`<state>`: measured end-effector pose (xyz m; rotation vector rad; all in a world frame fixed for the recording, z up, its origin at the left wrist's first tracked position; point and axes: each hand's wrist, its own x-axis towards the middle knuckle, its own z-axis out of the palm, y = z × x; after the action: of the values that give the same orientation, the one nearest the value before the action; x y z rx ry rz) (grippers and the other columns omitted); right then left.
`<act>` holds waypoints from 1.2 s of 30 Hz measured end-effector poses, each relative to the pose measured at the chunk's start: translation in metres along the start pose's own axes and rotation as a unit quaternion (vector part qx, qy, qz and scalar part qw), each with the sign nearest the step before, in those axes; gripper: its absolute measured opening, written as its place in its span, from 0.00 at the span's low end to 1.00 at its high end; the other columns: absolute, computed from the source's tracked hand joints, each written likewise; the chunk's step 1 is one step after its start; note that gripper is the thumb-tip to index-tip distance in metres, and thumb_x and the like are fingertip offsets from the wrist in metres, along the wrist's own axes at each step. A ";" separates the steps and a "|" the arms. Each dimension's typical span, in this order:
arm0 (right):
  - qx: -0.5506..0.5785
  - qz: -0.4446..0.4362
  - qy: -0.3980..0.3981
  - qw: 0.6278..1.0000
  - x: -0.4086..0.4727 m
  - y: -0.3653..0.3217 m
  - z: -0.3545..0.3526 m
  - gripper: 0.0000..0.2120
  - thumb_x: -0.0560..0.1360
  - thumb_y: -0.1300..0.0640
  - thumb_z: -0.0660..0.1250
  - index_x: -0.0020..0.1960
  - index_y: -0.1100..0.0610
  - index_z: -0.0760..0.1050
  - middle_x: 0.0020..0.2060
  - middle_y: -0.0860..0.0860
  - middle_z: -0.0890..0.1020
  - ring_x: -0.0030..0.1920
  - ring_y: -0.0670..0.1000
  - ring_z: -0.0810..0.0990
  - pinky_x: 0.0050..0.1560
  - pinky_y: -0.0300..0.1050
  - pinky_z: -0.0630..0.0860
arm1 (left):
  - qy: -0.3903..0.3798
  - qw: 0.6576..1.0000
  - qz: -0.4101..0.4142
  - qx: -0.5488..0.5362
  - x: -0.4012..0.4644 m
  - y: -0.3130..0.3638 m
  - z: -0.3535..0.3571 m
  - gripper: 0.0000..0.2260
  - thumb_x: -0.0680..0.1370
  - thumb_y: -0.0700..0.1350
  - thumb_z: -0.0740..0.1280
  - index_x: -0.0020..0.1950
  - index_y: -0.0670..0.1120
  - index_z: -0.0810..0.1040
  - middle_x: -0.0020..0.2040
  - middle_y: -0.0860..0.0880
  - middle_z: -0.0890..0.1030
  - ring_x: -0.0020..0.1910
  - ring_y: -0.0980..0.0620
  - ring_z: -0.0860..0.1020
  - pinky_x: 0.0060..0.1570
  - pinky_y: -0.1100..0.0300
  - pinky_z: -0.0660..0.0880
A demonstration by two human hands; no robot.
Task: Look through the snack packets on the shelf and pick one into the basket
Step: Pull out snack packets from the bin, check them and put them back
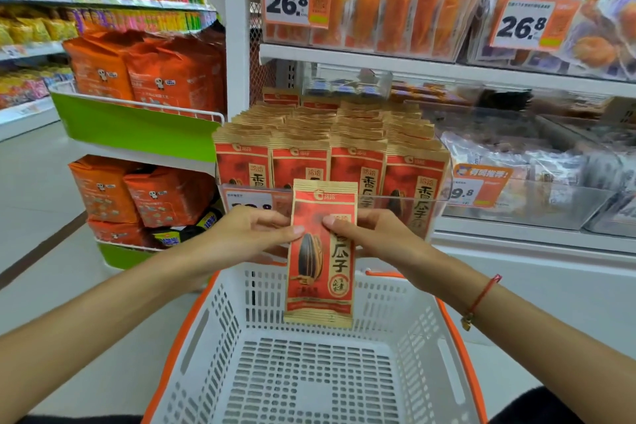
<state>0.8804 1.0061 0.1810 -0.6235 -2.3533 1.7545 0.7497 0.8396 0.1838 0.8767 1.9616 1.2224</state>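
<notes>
A red and tan sunflower seed packet (pixel 320 272) hangs upright above the far end of the white basket (pixel 309 372), which has an orange rim and nothing inside. My left hand (pixel 251 234) pinches the packet's left edge near the middle. My right hand (pixel 371 234) pinches its right side, thumb on the front. Behind the packet, rows of the same seed packets (pixel 330 144) stand in a clear shelf bin.
Orange snack bags (pixel 144 72) fill green racks on the left. Orange packets with a 26.8 price tag (pixel 287 0) hang on the upper shelf. Clear bins of pale packets (pixel 537 162) lie to the right. Grey floor runs along the left aisle.
</notes>
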 end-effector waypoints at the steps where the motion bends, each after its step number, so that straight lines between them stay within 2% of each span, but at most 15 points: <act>1: -0.007 0.002 -0.003 1.000 0.002 0.000 0.001 0.14 0.76 0.47 0.68 0.57 0.54 0.81 0.48 0.47 0.86 0.49 0.44 0.84 0.48 0.38 0.78 | 0.008 1.000 -0.001 0.006 0.002 -0.001 -0.001 0.09 0.75 0.53 0.70 0.53 0.52 0.83 0.45 0.56 0.86 0.45 0.61 0.83 0.45 0.67 0.76; 3: -0.009 0.003 -0.003 1.000 0.006 -0.001 0.003 0.14 0.76 0.47 0.67 0.57 0.55 0.81 0.48 0.48 0.86 0.47 0.43 0.84 0.44 0.35 0.77 | 0.025 1.000 -0.004 0.012 0.006 -0.001 -0.003 0.10 0.75 0.53 0.71 0.53 0.52 0.83 0.45 0.56 0.86 0.46 0.62 0.83 0.45 0.66 0.77; 6: 0.010 -0.003 0.016 1.000 0.014 -0.002 0.003 0.15 0.76 0.49 0.68 0.54 0.58 0.82 0.47 0.50 0.86 0.49 0.46 0.84 0.45 0.35 0.79 | 0.035 0.999 -0.013 0.001 0.007 0.003 -0.005 0.12 0.75 0.54 0.70 0.56 0.52 0.82 0.47 0.56 0.86 0.47 0.63 0.83 0.40 0.68 0.76; 9: 0.045 0.006 0.024 0.999 0.018 -0.003 0.003 0.14 0.75 0.48 0.68 0.52 0.57 0.83 0.45 0.50 0.87 0.47 0.46 0.85 0.41 0.32 0.78 | 0.026 0.999 -0.036 -0.026 0.010 0.007 -0.005 0.16 0.75 0.54 0.70 0.61 0.52 0.78 0.52 0.53 0.85 0.50 0.59 0.83 0.43 0.64 0.79; 11: 0.060 0.014 0.020 0.998 0.019 -0.003 0.005 0.15 0.76 0.47 0.68 0.53 0.58 0.83 0.45 0.51 0.87 0.46 0.46 0.85 0.40 0.31 0.77 | 0.018 0.998 -0.054 -0.029 0.011 0.006 -0.005 0.15 0.75 0.55 0.70 0.60 0.53 0.79 0.52 0.53 0.85 0.50 0.58 0.83 0.44 0.62 0.79; 13: 0.065 0.023 0.019 0.997 0.018 -0.001 0.006 0.20 0.77 0.45 0.66 0.53 0.62 0.82 0.44 0.51 0.86 0.44 0.45 0.84 0.43 0.34 0.78 | 0.005 0.997 -0.068 -0.021 0.011 0.001 -0.006 0.15 0.74 0.55 0.71 0.58 0.52 0.80 0.50 0.54 0.86 0.48 0.58 0.84 0.46 0.61 0.80; 16: 0.043 0.036 0.034 0.998 0.021 0.001 0.005 0.27 0.78 0.40 0.59 0.52 0.64 0.81 0.39 0.48 0.86 0.43 0.45 0.84 0.56 0.43 0.76 | 0.006 0.998 -0.058 -0.006 0.014 -0.004 -0.003 0.15 0.73 0.56 0.71 0.57 0.51 0.81 0.50 0.53 0.85 0.48 0.57 0.84 0.47 0.61 0.80; 18: 0.037 0.054 0.054 0.996 0.022 -0.001 0.003 0.29 0.80 0.38 0.55 0.50 0.62 0.82 0.36 0.47 0.85 0.44 0.46 0.83 0.55 0.43 0.75 | 0.012 0.999 -0.050 -0.003 0.017 -0.006 0.001 0.16 0.73 0.56 0.71 0.57 0.50 0.81 0.50 0.52 0.85 0.47 0.57 0.84 0.46 0.62 0.79; 20: 0.025 0.070 0.055 0.996 0.021 -0.002 0.003 0.26 0.80 0.38 0.52 0.46 0.55 0.80 0.37 0.47 0.85 0.43 0.46 0.82 0.46 0.39 0.75 | 0.008 0.999 -0.048 0.005 0.019 -0.008 0.004 0.15 0.73 0.56 0.72 0.56 0.49 0.81 0.50 0.51 0.85 0.46 0.58 0.84 0.46 0.63 0.79; 22: -0.006 0.075 0.044 0.996 0.019 0.001 0.003 0.25 0.80 0.38 0.51 0.44 0.52 0.79 0.38 0.47 0.84 0.42 0.46 0.82 0.42 0.38 0.75 | 0.007 0.999 -0.051 0.013 0.021 -0.009 0.005 0.14 0.73 0.55 0.72 0.54 0.49 0.81 0.50 0.51 0.85 0.45 0.58 0.84 0.44 0.64 0.79; 25: -0.052 0.062 0.030 0.996 0.019 0.007 0.003 0.24 0.80 0.39 0.55 0.49 0.56 0.81 0.39 0.46 0.84 0.43 0.45 0.82 0.46 0.38 0.78 | 0.008 0.998 -0.053 0.016 0.021 -0.011 0.006 0.13 0.73 0.55 0.73 0.53 0.49 0.81 0.49 0.52 0.85 0.44 0.60 0.83 0.43 0.64 0.79; 28: -0.047 0.057 0.011 0.997 0.018 0.008 0.002 0.21 0.80 0.42 0.57 0.53 0.57 0.80 0.40 0.47 0.84 0.40 0.42 0.82 0.38 0.32 0.77 | -0.002 0.998 -0.062 -0.003 0.020 -0.012 0.008 0.13 0.72 0.54 0.73 0.53 0.50 0.82 0.48 0.53 0.86 0.46 0.59 0.84 0.45 0.61 0.80; 30: -0.028 0.054 0.007 0.998 0.018 0.008 0.002 0.23 0.82 0.42 0.53 0.51 0.56 0.80 0.40 0.47 0.84 0.41 0.43 0.82 0.39 0.33 0.76 | -0.010 0.996 -0.082 -0.025 0.020 -0.012 0.008 0.11 0.74 0.53 0.72 0.53 0.49 0.83 0.47 0.53 0.86 0.47 0.56 0.84 0.46 0.58 0.81; 32: -0.005 0.053 0.006 0.999 0.017 0.008 0.003 0.24 0.82 0.41 0.48 0.47 0.53 0.78 0.39 0.47 0.83 0.42 0.45 0.82 0.41 0.35 0.76 | -0.011 0.993 -0.106 -0.052 0.021 -0.013 0.008 0.09 0.76 0.50 0.70 0.53 0.49 0.82 0.43 0.53 0.86 0.44 0.55 0.85 0.43 0.57 0.81; 36: 0.001 0.045 0.006 0.999 0.018 0.007 0.006 0.26 0.82 0.39 0.47 0.47 0.52 0.78 0.42 0.49 0.83 0.44 0.48 0.82 0.44 0.37 0.77 | -0.006 0.992 -0.111 -0.060 0.023 -0.016 0.006 0.08 0.76 0.50 0.69 0.52 0.50 0.82 0.41 0.54 0.86 0.41 0.56 0.85 0.39 0.59 0.80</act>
<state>0.8642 1.0102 0.1699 -0.7491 -2.3508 1.7834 0.7387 0.8556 0.1627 0.5871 1.8974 1.1862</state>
